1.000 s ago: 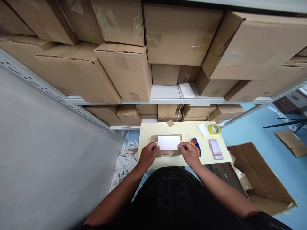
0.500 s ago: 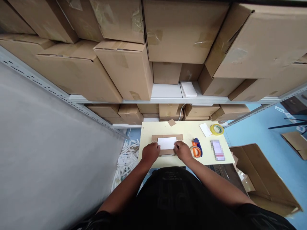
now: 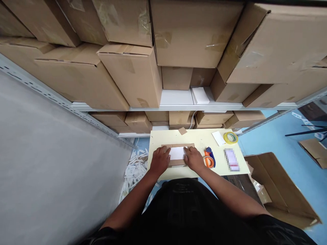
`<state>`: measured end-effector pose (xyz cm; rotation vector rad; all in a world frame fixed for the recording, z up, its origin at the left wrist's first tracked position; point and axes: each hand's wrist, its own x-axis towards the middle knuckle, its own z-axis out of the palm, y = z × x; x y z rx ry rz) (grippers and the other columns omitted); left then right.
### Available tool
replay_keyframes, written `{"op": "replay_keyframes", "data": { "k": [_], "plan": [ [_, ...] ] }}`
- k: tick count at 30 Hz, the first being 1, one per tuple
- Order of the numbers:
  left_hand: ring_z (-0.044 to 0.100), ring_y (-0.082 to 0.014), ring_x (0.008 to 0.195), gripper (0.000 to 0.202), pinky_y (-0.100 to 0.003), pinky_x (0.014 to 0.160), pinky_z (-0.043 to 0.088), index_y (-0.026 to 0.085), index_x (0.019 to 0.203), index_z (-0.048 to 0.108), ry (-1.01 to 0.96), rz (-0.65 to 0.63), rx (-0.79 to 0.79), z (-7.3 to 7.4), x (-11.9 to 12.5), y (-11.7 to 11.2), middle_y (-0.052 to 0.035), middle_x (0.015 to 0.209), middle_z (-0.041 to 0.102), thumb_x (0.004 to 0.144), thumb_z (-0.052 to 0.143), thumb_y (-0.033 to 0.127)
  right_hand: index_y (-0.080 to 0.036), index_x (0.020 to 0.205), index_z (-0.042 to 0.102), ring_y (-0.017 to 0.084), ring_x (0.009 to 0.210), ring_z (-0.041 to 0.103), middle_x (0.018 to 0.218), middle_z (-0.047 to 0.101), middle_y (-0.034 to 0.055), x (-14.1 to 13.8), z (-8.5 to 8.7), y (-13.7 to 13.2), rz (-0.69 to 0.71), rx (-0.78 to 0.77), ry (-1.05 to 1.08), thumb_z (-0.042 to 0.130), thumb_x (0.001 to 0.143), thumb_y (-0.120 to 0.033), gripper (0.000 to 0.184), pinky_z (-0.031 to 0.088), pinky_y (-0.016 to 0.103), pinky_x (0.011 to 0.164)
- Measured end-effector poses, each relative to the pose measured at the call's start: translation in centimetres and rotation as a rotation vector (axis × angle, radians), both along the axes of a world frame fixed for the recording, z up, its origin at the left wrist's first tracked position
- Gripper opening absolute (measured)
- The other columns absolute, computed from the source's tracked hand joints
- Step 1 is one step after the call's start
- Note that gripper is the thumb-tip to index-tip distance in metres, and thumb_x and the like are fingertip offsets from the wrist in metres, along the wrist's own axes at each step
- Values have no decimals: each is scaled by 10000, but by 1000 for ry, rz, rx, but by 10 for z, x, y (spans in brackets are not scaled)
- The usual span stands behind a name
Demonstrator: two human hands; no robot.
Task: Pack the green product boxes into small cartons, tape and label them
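Observation:
A small cardboard box [image 3: 176, 163] lies on the pale yellow tabletop in front of me, with a white label [image 3: 177, 153] on its upper face. My left hand [image 3: 160, 158] rests over the left end of the box, fingers stretched onto the label's left edge. At the opposite end, my right hand [image 3: 194, 158] lies with its fingers extended on the label's right edge. Neither hand is closed round anything. Just right of my right hand is an orange and blue tape dispenser [image 3: 209, 158]. The box's ends are partly hidden under my hands.
Yellow tape roll [image 3: 230, 137], white paper [image 3: 218, 139] and a blurred phone-like item [image 3: 232, 160] occupy the table's right side. A cardboard scrap [image 3: 182, 131] lies at its back edge. Shelves of cartons [image 3: 189, 34] rise behind. An open carton [image 3: 281, 187] stands right; paper strips [image 3: 133, 170] litter the floor left.
My fingers have gone from pinching the label's side edges to lying spread on top of it. Both hands have shifted slightly forward; the box stays in place.

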<state>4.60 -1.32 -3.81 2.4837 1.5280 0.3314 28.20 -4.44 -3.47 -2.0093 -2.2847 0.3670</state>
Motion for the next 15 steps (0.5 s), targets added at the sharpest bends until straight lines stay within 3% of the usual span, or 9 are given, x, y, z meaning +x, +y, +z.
{"op": "replay_keyframes", "data": {
  "k": [5, 8, 10, 13, 15],
  "plan": [
    [447, -322, 1391, 428, -493, 1178, 336, 221, 1375, 638, -34, 19, -110, -11, -2, 1, -117, 1501, 552, 969, 512, 272, -168, 1375, 612, 298, 1124, 544, 1230, 616, 156, 0, -8, 6, 13, -14, 63, 548, 951, -294, 447, 451, 391, 962],
    [374, -314, 1475, 486, -485, 1244, 268, 190, 1420, 588, -175, 93, -142, -17, -12, -5, -137, 1577, 465, 955, 528, 316, -173, 1362, 618, 300, 1143, 557, 1209, 622, 147, 16, -10, -7, -111, 60, 219, 573, 922, -297, 459, 469, 394, 978],
    [348, -312, 1505, 558, -488, 1251, 271, 169, 1467, 527, -307, 237, -201, -23, -19, -11, -157, 1608, 417, 949, 539, 375, -175, 1383, 592, 297, 1145, 578, 1242, 615, 147, 30, -13, -18, -263, 81, 330, 567, 919, -320, 487, 487, 401, 962],
    [474, -296, 1436, 610, -463, 1183, 385, 173, 1500, 468, -501, 438, -427, -32, -20, -21, -166, 1524, 526, 966, 514, 464, -189, 1350, 600, 265, 1043, 651, 1259, 642, 128, 47, -22, -29, -441, -80, 575, 576, 920, -433, 495, 523, 375, 876],
    [590, -272, 1325, 585, -428, 1111, 461, 201, 1492, 470, -568, 472, -534, -33, -14, -25, -146, 1402, 639, 990, 472, 501, -210, 1275, 638, 240, 947, 679, 1175, 693, 89, 53, -26, -30, -452, -226, 750, 585, 910, -503, 471, 528, 351, 826]
  ]
}}
